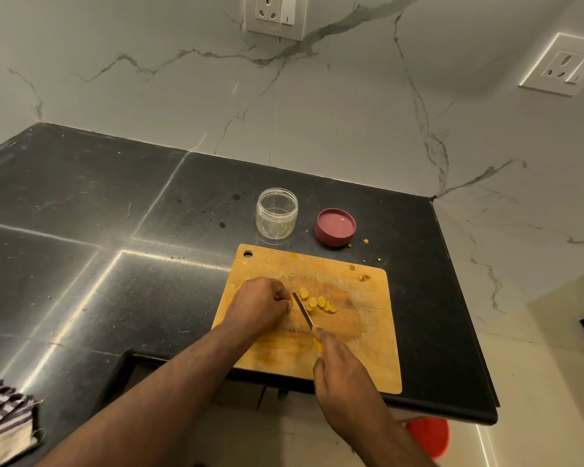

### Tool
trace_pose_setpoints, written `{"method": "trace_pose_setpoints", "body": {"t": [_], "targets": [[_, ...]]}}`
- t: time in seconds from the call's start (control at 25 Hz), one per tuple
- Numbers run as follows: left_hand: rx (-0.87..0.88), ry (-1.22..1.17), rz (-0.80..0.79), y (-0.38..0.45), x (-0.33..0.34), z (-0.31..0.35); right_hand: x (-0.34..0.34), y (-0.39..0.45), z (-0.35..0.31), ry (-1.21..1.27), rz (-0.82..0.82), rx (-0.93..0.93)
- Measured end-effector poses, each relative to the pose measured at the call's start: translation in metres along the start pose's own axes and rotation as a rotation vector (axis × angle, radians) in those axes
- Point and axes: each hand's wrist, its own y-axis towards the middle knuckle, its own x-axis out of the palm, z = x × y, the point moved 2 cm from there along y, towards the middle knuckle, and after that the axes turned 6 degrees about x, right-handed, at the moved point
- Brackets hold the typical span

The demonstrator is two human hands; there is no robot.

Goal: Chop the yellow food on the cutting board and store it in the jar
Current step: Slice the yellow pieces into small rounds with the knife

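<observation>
- Our right hand (339, 369) grips the yellow handle of a small knife (305, 316), fingers wrapped round it, forefinger stretched along the top near the blade.
- Our left hand (258, 306) sits with fingers curled, knuckles up, on the left of the blade; what the fingertips pinch beneath them we cannot tell.
- The narrow steel blade runs from the handle up and to the left, its tip between the left hand and the cut pieces.
- The round yellow food slices (316, 303) lie on the middle of the board just right of the blade, a short row of thin discs overlapping one another, trailing away to the lower right.
- A few small yellow crumbs (363, 276) rest near the board's far right corner, well apart from the row.
- The rectangular wooden cutting board (368, 348) has rounded corners, a hanging hole at its far left corner, and a pale, scored, stained patch in its centre; its near edge juts over the counter's front.
- The short clear plastic jar (277, 214) stands upright and open just beyond the board; only a few yellow flecks show near its bottom.
- The round maroon plastic lid (335, 227) lies inside-up beside the jar on its right, one yellow speck in it.
- All rest on the polished black stone countertop (98, 214), with a checked cloth (5, 423) at its near left edge.
</observation>
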Motion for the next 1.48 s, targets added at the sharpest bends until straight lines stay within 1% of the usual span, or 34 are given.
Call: {"method": "trace_pose_setpoints", "body": {"t": [0.52,0.84,1.0,1.12,1.28,1.48], "targets": [[0.010,0.008,0.023,-0.002,0.002,-0.002,0.009,0.010,-0.001,-0.115,-0.012,-0.114],[0.014,0.036,0.017,-0.001,0.001,0.000,0.004,0.023,0.002,-0.130,-0.101,-0.091],[0.002,0.035,0.018,-0.001,0.001,0.001,0.006,0.023,0.000,-0.069,-0.107,-0.028],[-0.011,0.033,0.007,-0.002,0.000,0.001,0.006,0.000,0.003,-0.034,-0.125,0.030],[-0.008,0.026,-0.010,-0.001,-0.001,0.002,-0.006,-0.017,0.003,-0.021,-0.086,0.013],[-0.008,0.006,-0.035,-0.001,-0.005,0.001,-0.013,-0.014,0.007,0.126,-0.082,0.173]]}}
